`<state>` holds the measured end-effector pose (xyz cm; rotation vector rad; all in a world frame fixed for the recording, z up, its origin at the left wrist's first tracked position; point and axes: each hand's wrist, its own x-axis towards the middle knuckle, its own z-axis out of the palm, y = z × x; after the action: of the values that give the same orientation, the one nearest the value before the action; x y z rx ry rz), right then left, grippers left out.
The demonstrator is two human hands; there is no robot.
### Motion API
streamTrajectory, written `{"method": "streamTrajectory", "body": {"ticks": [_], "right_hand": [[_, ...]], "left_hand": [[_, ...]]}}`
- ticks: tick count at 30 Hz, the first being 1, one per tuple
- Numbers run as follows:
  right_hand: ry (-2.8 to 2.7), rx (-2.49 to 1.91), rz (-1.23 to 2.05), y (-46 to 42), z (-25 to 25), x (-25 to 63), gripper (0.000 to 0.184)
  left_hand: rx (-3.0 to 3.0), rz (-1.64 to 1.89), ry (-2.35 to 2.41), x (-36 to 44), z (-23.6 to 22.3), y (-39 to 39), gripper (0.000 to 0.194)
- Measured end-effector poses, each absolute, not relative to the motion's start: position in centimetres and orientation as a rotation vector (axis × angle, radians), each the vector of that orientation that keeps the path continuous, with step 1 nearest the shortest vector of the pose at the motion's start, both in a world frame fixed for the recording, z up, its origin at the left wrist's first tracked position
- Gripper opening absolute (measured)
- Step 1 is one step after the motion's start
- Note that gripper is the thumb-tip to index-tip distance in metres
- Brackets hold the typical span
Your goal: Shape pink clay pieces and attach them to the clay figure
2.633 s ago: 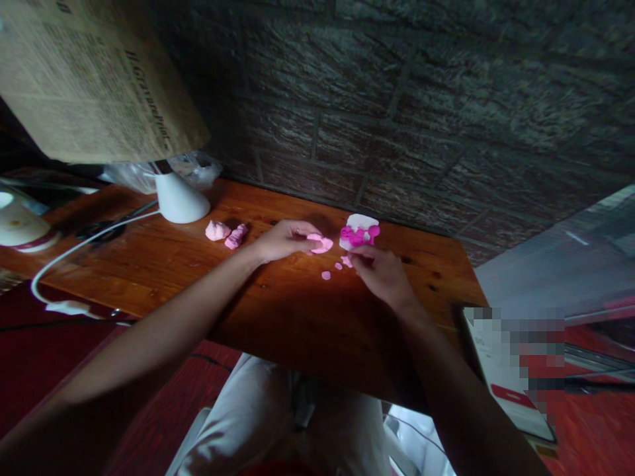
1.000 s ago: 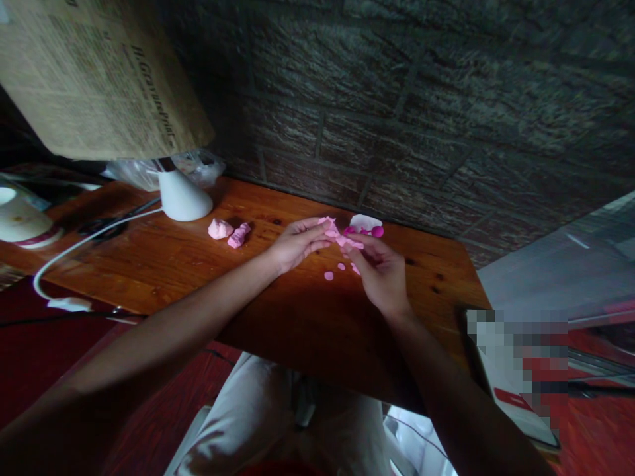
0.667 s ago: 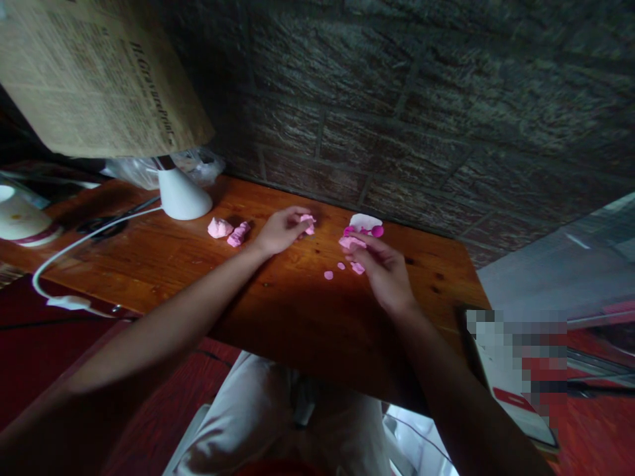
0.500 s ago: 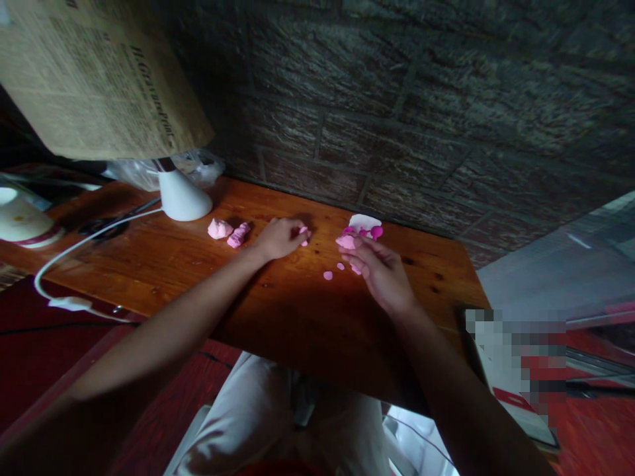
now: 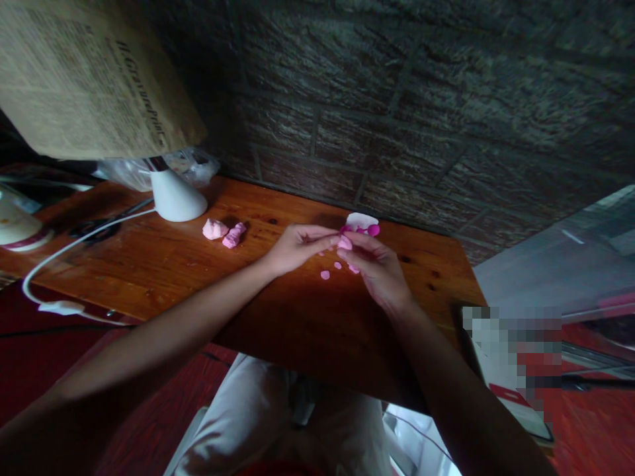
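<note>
Both hands meet over the wooden table, at a small lump of pink modelling clay [image 5: 344, 244]. My right hand [image 5: 384, 272] pinches it between thumb and fingers. From the left, my left hand [image 5: 292, 250] reaches in with thumb and fingertips closed at the clay's edge. Flat pink clay pieces, one at the front [image 5: 325, 275] and a smaller one [image 5: 338, 265], lie just below the hands. Behind the fingers is a whitish flat piece [image 5: 362, 219] with magenta bits [image 5: 373, 230] along its front, partly hidden.
Two larger pink lumps [image 5: 215, 229] [image 5: 234, 235] sit to the left on the wooden table [image 5: 169, 264]. Beyond them stands a lamp with a white base [image 5: 177, 197] and a trailing cord. A white cup [image 5: 20, 225] is at far left. A stone-patterned wall [image 5: 347, 119] rises behind.
My left hand has moved right from the table's middle, where it held a small pink piece, to the lump in my right hand. The right hand stays nearly in place.
</note>
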<state>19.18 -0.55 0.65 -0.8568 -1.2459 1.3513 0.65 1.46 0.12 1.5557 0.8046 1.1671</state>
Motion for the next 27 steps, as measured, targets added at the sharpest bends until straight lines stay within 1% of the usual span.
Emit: {"method": "streamTrajectory", "body": {"ticks": [5, 10, 11, 14, 15, 16, 19, 20, 24, 27], "right_hand": [[-1.399, -0.948, 1.204, -0.6, 0.6, 19.5, 0.033], [-1.657, -1.04, 0.917, -0.7, 0.7, 20.0, 0.028], [-1.711, -1.055, 0.863, -0.6, 0.8, 20.2, 0.029], [-1.863, -1.135, 0.721, -0.5, 1.3, 20.9, 0.041], [-1.906, -1.186, 0.68, -0.4, 1.4, 21.2, 0.042], [-1.948, -1.251, 0.641, -0.3, 1.6, 21.5, 0.038], [-2.096, -1.458, 0.531, -0.2, 1.8, 22.3, 0.009], [-2.145, -1.512, 0.501, -0.3, 1.8, 22.5, 0.005], [-2.193, -1.633, 0.451, -0.4, 1.8, 22.8, 0.007], [-2.118, -1.531, 0.572, -0.4, 1.9, 22.8, 0.007]], "left_hand": [[1.458, 1.096, 0.757, 0.7, 0.4, 1.1, 0.03], [1.397, 1.081, 0.76, 1.4, 0.6, 0.7, 0.034], [1.374, 1.096, 0.751, 1.6, 0.5, 0.8, 0.035], [1.323, 1.13, 0.755, 1.5, 0.0, 1.3, 0.039], [1.318, 1.141, 0.78, 1.4, -0.1, 1.5, 0.038], [1.311, 1.162, 0.813, 1.2, -0.2, 1.7, 0.038], [1.297, 1.183, 0.839, 0.7, -0.2, 1.9, 0.04], [1.298, 1.175, 0.825, 0.6, -0.1, 1.9, 0.041], [1.34, 1.148, 0.732, 0.5, 0.2, 1.8, 0.041], [1.373, 1.142, 0.67, 0.6, 0.1, 1.8, 0.042]]}}
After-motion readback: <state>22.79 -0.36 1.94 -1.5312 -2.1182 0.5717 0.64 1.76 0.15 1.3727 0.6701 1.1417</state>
